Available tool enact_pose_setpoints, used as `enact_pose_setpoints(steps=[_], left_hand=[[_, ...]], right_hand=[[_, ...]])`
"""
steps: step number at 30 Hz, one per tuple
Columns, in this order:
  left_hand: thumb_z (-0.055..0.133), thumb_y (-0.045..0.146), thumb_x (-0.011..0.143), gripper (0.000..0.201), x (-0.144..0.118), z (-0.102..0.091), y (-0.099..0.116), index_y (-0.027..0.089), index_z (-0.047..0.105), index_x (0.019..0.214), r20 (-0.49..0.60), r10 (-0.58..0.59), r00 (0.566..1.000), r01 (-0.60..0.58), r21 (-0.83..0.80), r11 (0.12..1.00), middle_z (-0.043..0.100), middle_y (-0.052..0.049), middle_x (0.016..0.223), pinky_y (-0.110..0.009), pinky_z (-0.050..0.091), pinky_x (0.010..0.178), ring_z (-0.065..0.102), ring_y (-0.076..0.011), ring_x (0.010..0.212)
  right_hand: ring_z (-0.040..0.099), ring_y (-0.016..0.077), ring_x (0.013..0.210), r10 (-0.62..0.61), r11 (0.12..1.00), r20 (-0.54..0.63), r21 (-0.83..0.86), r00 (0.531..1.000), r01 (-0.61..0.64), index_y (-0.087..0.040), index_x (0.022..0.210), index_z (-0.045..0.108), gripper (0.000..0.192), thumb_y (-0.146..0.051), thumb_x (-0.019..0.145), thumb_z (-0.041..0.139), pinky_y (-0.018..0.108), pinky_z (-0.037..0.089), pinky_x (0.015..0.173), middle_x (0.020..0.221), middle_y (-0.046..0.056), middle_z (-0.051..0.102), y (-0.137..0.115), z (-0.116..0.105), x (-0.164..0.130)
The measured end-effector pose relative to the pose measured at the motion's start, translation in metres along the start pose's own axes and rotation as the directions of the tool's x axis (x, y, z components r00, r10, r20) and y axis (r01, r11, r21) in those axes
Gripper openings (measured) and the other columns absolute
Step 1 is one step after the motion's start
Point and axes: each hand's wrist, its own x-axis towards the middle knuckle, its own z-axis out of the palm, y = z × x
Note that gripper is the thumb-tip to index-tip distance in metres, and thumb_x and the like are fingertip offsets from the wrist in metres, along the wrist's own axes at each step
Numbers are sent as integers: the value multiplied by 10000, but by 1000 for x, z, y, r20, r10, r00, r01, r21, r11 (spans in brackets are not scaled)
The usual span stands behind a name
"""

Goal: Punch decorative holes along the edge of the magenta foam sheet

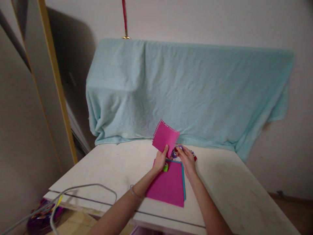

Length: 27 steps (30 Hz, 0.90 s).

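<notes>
The left hand (pixel 160 158), near the centre of the frame, is pinching the lower edge of a small pink sheet (pixel 166 134), its thumb lying flat on the face and its fingers going out of sight behind; the grip is shutting right onto the sheet, with no gap showing. Holding it low like this is probably leaving most of the face and the white-dashed edges uncovered. The sheet is standing raised and tilted above the white table (pixel 117 163), its dashed top edge pointing up the frame toward the pale blue cloth (pixel 186 91) and sloping down to the right, its sides leaning from lower left to upper right. It is looking nearly square, so its long axis is hard to settle; it may be running along those leaning sides. Just to the right, the right hand (pixel 187 160) is bringing thumb and fingertips together, seemingly around a purple piece (pixel 180 148) with an eye on it, likely a fingertip hold because the piece is so small. A red piece (pixel 195 158) is lying just beyond that hand. Below the hands, a larger pink sheet (pixel 167 187) is lying flat with a blue strip (pixel 184 186) showing along its right side, and a green piece (pixel 165 167) is sitting at its upper part, beside the left hand.
</notes>
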Motion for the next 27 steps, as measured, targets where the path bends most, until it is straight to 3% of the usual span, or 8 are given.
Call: enact_pose_setpoints(steps=[3,8,14,19,27], left_hand=[[523,811,788,675,0,1,-4,168,682,922,-32,19,999,-18,28,999,694,-60,662,-288,493,589,682,-233,667],[486,810,812,661,2,1,-9,169,647,816,-28,41,999,-39,72,997,652,-37,607,-260,452,527,615,-183,547],[487,773,840,619,3,0,-12,174,622,770,-2,87,996,-86,128,988,642,-26,622,-247,452,558,583,-155,559],[543,700,852,560,4,2,-14,155,666,891,24,134,991,-136,130,982,695,-51,734,-252,472,594,615,-164,620],[558,644,866,551,1,2,-9,127,689,1006,39,172,984,-177,186,967,728,-83,857,-282,495,659,639,-199,745]], right_hand=[[612,166,683,16,999,40,43,999,-18,-206,979,746,380,-465,713,827,326,530,711,809,30,715,-1,1,0],[616,162,708,63,992,72,104,995,-71,-189,896,741,354,-477,715,837,311,524,695,885,57,726,1,1,2],[606,140,629,135,977,85,154,987,-147,-177,849,720,348,-468,708,849,291,507,646,821,47,721,4,1,3],[583,131,547,171,969,87,168,982,-183,-173,811,686,382,-509,711,837,273,484,559,733,35,699,1,0,2],[362,57,361,183,979,107,76,977,-191,-182,654,586,515,-667,796,683,222,258,375,530,-17,563,-3,-2,3]])
